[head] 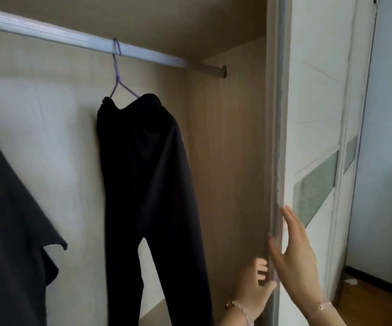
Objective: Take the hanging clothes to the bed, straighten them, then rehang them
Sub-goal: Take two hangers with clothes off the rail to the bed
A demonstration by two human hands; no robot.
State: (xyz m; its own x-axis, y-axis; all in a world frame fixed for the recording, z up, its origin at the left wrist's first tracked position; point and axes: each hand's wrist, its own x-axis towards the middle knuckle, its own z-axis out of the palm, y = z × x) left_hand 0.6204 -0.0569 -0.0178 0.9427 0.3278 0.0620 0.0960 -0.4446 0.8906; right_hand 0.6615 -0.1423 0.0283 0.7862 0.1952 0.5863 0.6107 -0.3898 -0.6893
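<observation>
Far left of the black trousers (148,184), a dark grey garment (9,220) hangs with its top out of view and one corner of its hem curling outward. The trousers themselves are in the wardrobe, draped over a purple hanger (117,76) hooked on the silver rail (49,35) above them, legs dangling straight down and splitting apart low in the view. Right of the trousers and low down, past a stretch of brown side panel (225,161), the left hand (253,285) reaches up from inside the wardrobe, a beaded bracelet (239,307) on its wrist; its fingers curl round the grey door edge (278,137) and grip it. Just beyond that edge, further right of the trousers, the right hand (293,252) lies flat on the front of the white sliding door (315,90) – fingers straight and spread, thumb resting at the edge strip, holding nothing. Farthest right of the trousers, a strip of wooden floor (366,302) shows beside the door.
</observation>
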